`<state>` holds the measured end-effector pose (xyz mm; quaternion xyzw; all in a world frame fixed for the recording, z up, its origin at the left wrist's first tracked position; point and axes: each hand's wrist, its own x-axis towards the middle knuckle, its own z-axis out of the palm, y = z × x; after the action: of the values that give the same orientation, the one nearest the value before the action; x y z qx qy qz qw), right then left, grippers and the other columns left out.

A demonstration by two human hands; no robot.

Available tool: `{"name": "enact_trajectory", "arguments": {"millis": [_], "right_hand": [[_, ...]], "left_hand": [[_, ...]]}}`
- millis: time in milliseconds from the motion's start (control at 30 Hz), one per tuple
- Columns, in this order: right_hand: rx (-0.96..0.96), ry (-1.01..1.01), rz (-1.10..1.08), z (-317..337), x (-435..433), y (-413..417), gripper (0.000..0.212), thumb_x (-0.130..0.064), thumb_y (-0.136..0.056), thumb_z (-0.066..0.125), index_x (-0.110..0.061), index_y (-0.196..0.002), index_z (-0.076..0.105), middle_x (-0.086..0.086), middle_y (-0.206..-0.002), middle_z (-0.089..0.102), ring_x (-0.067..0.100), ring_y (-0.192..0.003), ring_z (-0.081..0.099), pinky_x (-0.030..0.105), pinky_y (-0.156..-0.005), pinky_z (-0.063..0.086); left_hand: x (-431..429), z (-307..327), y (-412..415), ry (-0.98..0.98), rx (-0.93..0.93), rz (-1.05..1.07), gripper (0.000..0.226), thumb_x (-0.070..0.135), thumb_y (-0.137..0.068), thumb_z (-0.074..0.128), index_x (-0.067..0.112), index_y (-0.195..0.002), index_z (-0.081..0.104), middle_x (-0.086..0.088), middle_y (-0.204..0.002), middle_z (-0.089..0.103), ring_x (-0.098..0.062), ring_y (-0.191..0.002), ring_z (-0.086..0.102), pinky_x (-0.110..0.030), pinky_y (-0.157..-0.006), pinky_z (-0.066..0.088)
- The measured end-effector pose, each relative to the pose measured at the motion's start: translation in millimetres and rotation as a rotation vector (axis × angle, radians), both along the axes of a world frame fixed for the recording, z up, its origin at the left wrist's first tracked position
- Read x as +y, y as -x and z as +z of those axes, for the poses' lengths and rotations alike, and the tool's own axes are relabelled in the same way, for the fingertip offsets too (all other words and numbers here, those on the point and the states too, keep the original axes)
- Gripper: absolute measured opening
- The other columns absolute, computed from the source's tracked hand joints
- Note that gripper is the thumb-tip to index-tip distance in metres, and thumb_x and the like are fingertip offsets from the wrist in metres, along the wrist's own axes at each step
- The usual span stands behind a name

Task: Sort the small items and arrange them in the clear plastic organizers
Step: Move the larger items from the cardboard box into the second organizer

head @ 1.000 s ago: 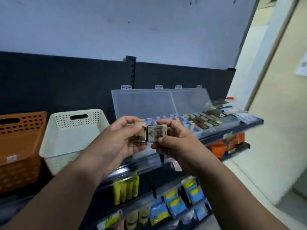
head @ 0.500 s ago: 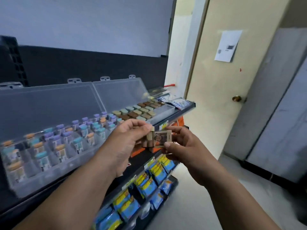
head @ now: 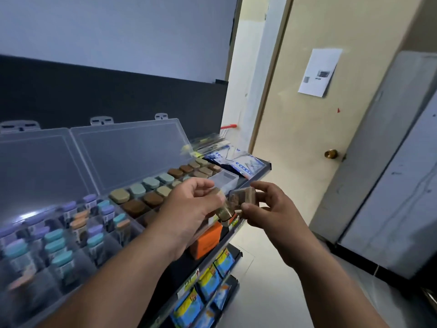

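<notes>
A: Counting in the head view, what do the hands hold?
B: Two small items. The left hand (head: 189,209) pinches a tan-capped jar (head: 218,202); the right hand (head: 268,209) grasps a small clear case (head: 243,197) just beside it, in front of the shelf edge.
A: And the organizers?
B: Two. The near organizer (head: 35,166) holds purple, teal and orange caps, the far organizer (head: 134,150) tan, brown and green ones. Both lids stand raised on the dark shelf (head: 251,179).
A: The room?
B: One beige door (head: 307,138), one brass knob (head: 331,153), one paper sheet (head: 319,72).
</notes>
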<state>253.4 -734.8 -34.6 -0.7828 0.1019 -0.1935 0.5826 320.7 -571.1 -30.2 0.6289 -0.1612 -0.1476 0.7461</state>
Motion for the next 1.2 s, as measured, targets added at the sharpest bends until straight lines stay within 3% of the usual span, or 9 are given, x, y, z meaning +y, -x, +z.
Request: {"name": "enact_trajectory", "arguments": {"millis": [200,367,500,633,700,833,933,1100,1200], "right_hand": [[-0.005,0.092,0.025,2,-44,-62,0.032,-0.02,-0.083,0.074,-0.034,-0.107,0.059,-0.005,-0.106,0.067,0.017,-0.095,0.066,0.037,-0.082,0.056],[0.001,0.28,0.141,-2,-81,-125,0.032,-0.027,-0.081,0.076,-0.039,-0.105,0.058,-0.015,-0.104,0.064,0.005,-0.095,0.062,0.03,-0.082,0.054],[0.036,0.448,0.32,-2,-104,-171,0.035,-0.032,-0.08,0.076,-0.037,-0.109,0.058,-0.017,-0.103,0.061,-0.001,-0.093,0.059,0.016,-0.072,0.046],[0.028,0.583,0.472,-9,-119,-207,0.039,-0.037,-0.075,0.078,-0.036,-0.109,0.06,-0.015,-0.106,0.059,0.001,-0.092,0.059,0.02,-0.076,0.048],[0.027,0.636,0.563,-11,-122,-219,0.037,-0.036,-0.074,0.08,-0.04,-0.103,0.058,-0.013,-0.106,0.058,0.0,-0.088,0.059,0.016,-0.073,0.045],[0.024,0.763,0.686,-15,-119,-233,0.046,-0.038,-0.072,0.08,-0.031,-0.114,0.063,-0.012,-0.11,0.058,0.001,-0.089,0.058,0.017,-0.076,0.045],[0.005,0.869,0.752,-16,-114,-239,0.041,-0.039,-0.072,0.079,-0.024,-0.108,0.065,-0.008,-0.103,0.056,0.007,-0.087,0.056,0.021,-0.077,0.047],[0.044,0.978,0.812,-14,-109,-247,0.041,-0.042,-0.073,0.078,-0.022,-0.106,0.065,-0.005,-0.104,0.054,0.012,-0.094,0.054,0.03,-0.086,0.048],[0.089,1.009,0.847,-10,-107,-248,0.043,-0.043,-0.074,0.078,-0.022,-0.11,0.065,-0.005,-0.106,0.052,0.012,-0.096,0.053,0.027,-0.086,0.047]], "left_hand": [[-24,8,-44,-0.277,-0.15,0.125,0.041,0.017,-0.07,0.07,0.033,-0.107,0.06,0.005,-0.112,0.062,-0.011,-0.101,0.06,-0.034,-0.089,0.051],[-47,0,-76,-0.453,-0.198,0.27,0.045,0.007,-0.082,0.063,0.035,-0.116,0.056,0.005,-0.11,0.058,-0.013,-0.093,0.06,-0.022,-0.063,0.047],[-69,-7,-99,-0.562,-0.244,0.408,0.038,0.012,-0.081,0.068,0.037,-0.109,0.056,0.004,-0.112,0.058,-0.014,-0.093,0.06,-0.031,-0.075,0.055],[-91,-12,-110,-0.725,-0.307,0.436,0.037,0.02,-0.081,0.067,0.032,-0.115,0.059,0.009,-0.115,0.055,-0.011,-0.093,0.056,-0.028,-0.078,0.051],[-96,-15,-112,-0.895,-0.359,0.468,0.043,0.024,-0.082,0.066,0.031,-0.124,0.057,0.012,-0.117,0.052,-0.009,-0.101,0.051,-0.027,-0.085,0.048],[-101,-21,-112,-1.121,-0.375,0.492,0.047,0.028,-0.085,0.061,0.034,-0.131,0.052,0.012,-0.127,0.051,-0.013,-0.117,0.044,-0.034,-0.099,0.04],[-104,-27,-115,-1.193,-0.316,0.5,0.046,0.032,-0.084,0.062,0.035,-0.13,0.052,0.011,-0.125,0.051,-0.014,-0.117,0.045,-0.035,-0.1,0.04],[-110,-31,-117,-1.262,-0.22,0.482,0.036,0.042,-0.075,0.063,0.041,-0.109,0.055,0.012,-0.105,0.048,-0.019,-0.108,0.048,-0.042,-0.091,0.044],[-114,-32,-121,-1.349,-0.235,0.481,0.032,0.036,-0.08,0.063,0.037,-0.112,0.056,0.008,-0.112,0.049,-0.019,-0.111,0.045,-0.042,-0.096,0.039]]}}
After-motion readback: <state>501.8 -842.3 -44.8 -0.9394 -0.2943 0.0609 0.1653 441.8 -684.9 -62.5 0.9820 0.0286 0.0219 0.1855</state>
